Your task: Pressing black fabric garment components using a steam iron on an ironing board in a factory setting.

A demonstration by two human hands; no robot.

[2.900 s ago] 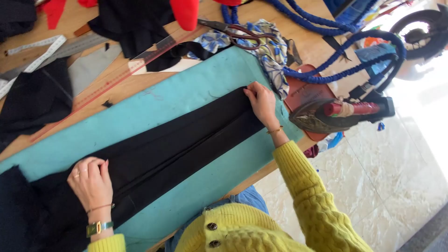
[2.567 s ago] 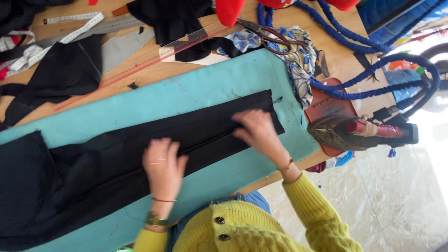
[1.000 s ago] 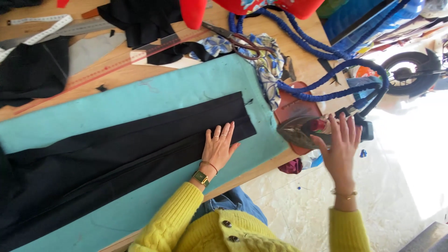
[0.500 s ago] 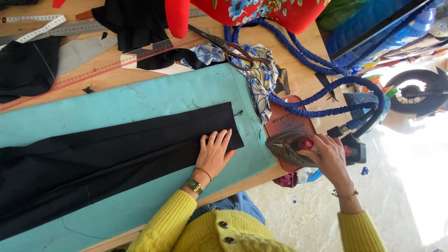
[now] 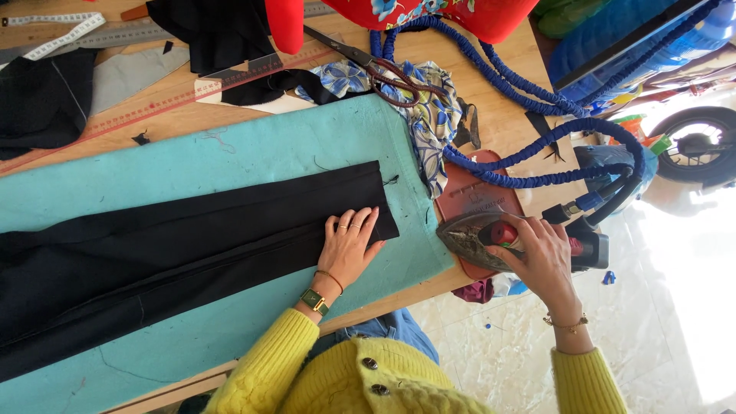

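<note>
Two hands are at work on the table. The left hand lies flat, fingers spread, pressing the end of the black cloth, which stretches across the teal pad. The right hand is closed around the handle of the iron, which rests on its brown mat just beside the pad's edge. Scissors lie further back on patterned fabric.

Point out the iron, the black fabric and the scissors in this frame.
iron [image 5: 471, 236]: head view, on the metal body left of the gripping hand.
black fabric [image 5: 192, 245]: head view, on the middle of the flat strip.
scissors [image 5: 399, 77]: head view, on the brown handle loops.
</note>
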